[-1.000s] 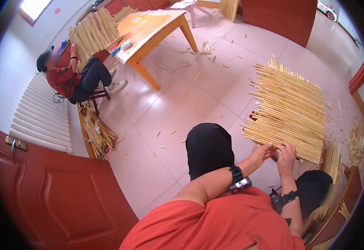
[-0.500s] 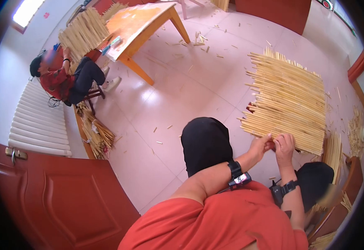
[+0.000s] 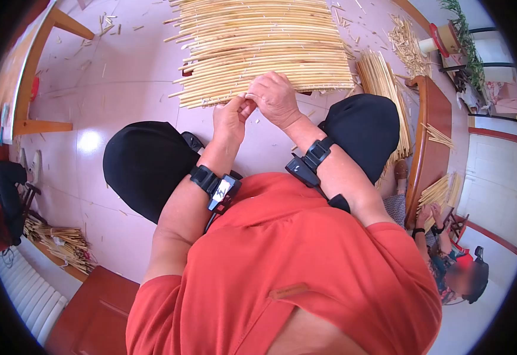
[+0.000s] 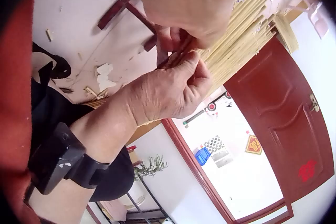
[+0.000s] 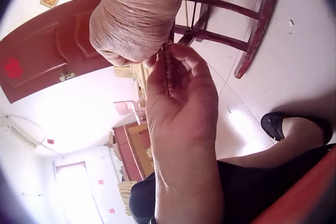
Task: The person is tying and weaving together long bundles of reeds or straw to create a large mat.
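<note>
A mat of pale, thin sticks (image 3: pixel 264 44) tied side by side lies in front of me at the top of the head view. Both my hands meet at its near edge. My left hand (image 3: pixel 230 125) pinches that edge between thumb and fingers; the right wrist view shows a knobbly row of stick ends (image 5: pixel 169 71) inside the grip. Beside it my right hand (image 3: pixel 275 99) bends over the same edge, thumb and curled fingertips pinching there. In the left wrist view the right hand (image 4: pixel 168 87) presses close against the left hand (image 4: pixel 184 3); the exact spot they work on is hidden.
Dark red wooden bars (image 5: pixel 252 24) stand below the mat. Bundled sticks (image 3: pixel 382 83) lie right of my knee, beside a wooden board (image 3: pixel 433 130). Another person (image 3: pixel 459 272) sits at the right; a table (image 3: pixel 39 77) is at the left. Stick scraps (image 3: pixel 409 44) litter the floor.
The head view has swung to the right, so the mat and hands now sit nearer the middle and a second person appears at right. Both hands stay together at the mat's near edge.
</note>
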`<state>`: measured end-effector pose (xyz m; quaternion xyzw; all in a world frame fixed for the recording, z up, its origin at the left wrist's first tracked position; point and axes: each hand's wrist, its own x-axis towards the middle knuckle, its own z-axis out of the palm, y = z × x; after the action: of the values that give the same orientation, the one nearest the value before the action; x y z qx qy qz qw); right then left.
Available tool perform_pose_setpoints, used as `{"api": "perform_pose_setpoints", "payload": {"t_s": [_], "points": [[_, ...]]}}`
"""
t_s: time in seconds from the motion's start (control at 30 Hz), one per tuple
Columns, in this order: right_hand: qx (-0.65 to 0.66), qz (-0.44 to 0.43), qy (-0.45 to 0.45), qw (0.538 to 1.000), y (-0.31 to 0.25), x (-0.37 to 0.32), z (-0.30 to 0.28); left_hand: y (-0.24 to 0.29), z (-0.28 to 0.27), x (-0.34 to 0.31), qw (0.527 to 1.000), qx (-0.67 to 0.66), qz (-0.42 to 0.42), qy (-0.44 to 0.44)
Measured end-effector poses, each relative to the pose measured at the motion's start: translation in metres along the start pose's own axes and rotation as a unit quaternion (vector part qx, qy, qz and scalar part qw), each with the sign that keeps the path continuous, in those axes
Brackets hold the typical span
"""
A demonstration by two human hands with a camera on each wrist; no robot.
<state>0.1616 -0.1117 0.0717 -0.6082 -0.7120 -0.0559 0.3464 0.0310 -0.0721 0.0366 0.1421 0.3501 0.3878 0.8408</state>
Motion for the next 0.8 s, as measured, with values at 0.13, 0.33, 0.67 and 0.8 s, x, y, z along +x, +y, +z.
{"api": "perform_pose_setpoints", "payload": {"t_s": [0.13, 0.33, 0.67, 0.8], "points": [[0.047, -0.026, 0.015, 0.998, -0.009, 0.016, -0.002, 0.001, -0.007, 0.007, 0.999, 0.043, 0.013, 0.015], [0.084, -0.118, 0.139, 0.98, -0.035, 0.062, -0.046, 0.002, 0.001, -0.001, 0.999, 0.025, 0.02, -0.003], [0.028, 0.073, -0.058, 0.995, 0.003, 0.009, -0.019, -0.003, -0.011, 0.006, 0.998, 0.023, -0.06, 0.002], [0.004, 0.029, -0.053, 0.998, -0.001, 0.004, -0.006, -0.002, -0.007, 0.003, 0.998, 0.03, -0.053, 0.01]]}}
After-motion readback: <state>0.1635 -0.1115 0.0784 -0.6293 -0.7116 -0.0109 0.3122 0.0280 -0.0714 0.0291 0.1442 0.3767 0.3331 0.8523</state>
